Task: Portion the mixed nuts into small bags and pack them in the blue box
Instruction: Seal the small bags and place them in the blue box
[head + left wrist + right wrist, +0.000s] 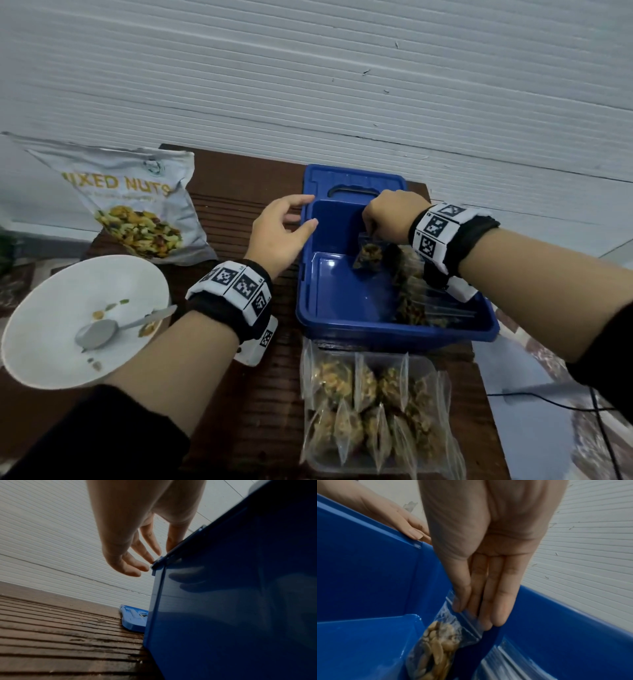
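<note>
The blue box [310, 294] stands open on the brown slatted table. My right hand [371, 230] reaches into it from above. Thumb and fingers pinch the zip top of a small clear bag of nuts [369, 256], which hangs near the box's far inner wall. The right wrist view shows the same: the right hand [473, 616] pinches the bag of nuts [436, 649]. More filled bags [412, 303] lie along the box's right side. My left hand [310, 212] is open at the left rim, and in the left wrist view this left hand [159, 555] touches the blue box [223, 601] at its rim.
A clear tray [430, 371] with several filled bags stands in front of the box. At left are a white bowl [51, 308] holding a spoon [99, 334] and a few nuts, and the big mixed nuts pouch [137, 205]. The blue lid [352, 180] lies behind the box.
</note>
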`<state>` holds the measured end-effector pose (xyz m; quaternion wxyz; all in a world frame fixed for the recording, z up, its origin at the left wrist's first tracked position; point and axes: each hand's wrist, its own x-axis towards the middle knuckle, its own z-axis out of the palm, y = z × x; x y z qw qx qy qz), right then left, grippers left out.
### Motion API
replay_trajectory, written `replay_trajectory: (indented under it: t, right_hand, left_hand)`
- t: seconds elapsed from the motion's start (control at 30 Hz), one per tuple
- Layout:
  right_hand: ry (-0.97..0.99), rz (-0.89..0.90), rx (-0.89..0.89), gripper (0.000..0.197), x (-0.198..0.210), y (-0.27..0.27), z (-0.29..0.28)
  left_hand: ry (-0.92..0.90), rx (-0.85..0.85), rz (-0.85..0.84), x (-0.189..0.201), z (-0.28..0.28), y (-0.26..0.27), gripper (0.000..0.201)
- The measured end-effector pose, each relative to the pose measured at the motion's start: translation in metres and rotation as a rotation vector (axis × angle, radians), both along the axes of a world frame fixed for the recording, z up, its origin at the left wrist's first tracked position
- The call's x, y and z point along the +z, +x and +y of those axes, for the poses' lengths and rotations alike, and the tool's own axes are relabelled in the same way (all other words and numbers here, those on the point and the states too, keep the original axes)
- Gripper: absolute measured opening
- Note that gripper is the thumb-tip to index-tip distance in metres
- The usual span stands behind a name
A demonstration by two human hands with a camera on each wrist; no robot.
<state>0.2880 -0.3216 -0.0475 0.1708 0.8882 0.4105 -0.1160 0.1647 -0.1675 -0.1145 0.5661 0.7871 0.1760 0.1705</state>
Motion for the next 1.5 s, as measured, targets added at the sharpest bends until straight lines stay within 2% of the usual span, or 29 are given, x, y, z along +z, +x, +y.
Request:
replay_trajectory:
  t: [0.1, 0.23, 0.47, 0.63, 0.73, 0.87, 1.07, 1.23, 1.37, 1.43, 1.5]
  right_hand:
    - [-0.022, -0.046, 0.022, 0.019, 0.002, -0.002, 0.001]
    - [0.027, -0.023, 0.001, 0.017, 0.012, -0.001, -0.002]
    - [0.310, 0.196, -0.147, 0.013, 0.040, -0.016, -0.015]
    - [0.516, 0.318, -0.192, 0.005, 0.057, -0.056, -0.035]
    - [0.569, 0.346, -0.180, 0.007, 0.059, -0.083, -0.050]
    - [0.621, 0.367, -0.182, 0.005, 0.052, -0.122, -0.068]
    - [0.684, 0.434, -0.305, 0.005, 0.028, -0.175, -0.105]
    - [0.676, 0.318, -0.383, 0.006, 0.003, -0.207, -0.136]
    - [0.511, 0.204, -0.489, 0.019, -0.013, -0.224, -0.154]
    - [0.428, 0.214, -0.560, 0.026, -0.019, -0.233, -0.160]
    - [0.367, 0.255, -0.595, 0.023, -0.022, -0.241, -0.164]
  left_hand:
    - [0.000, 0.001, 0.009, 0.001, 0.000, -0.001, 0.034]
    - [0.011, -0.001, 0.013, 0.004, -0.001, -0.005, 0.034]
    - [0.084, -0.008, 0.061, 0.016, -0.010, -0.016, 0.035]
    - [0.156, -0.017, 0.086, 0.028, -0.026, -0.036, 0.038]
    - [0.202, -0.023, 0.099, 0.035, -0.036, -0.055, 0.040]
    - [0.235, -0.020, 0.112, 0.039, -0.050, -0.084, 0.040]
    - [0.250, -0.076, 0.135, 0.032, -0.068, -0.123, 0.042]
    - [0.275, -0.105, 0.153, 0.028, -0.081, -0.150, 0.044]
    - [0.322, -0.123, 0.142, 0.025, -0.091, -0.163, 0.045]
    - [0.357, -0.126, 0.134, 0.023, -0.095, -0.166, 0.045]
    - [0.394, -0.120, 0.133, 0.020, -0.098, -0.167, 0.044]
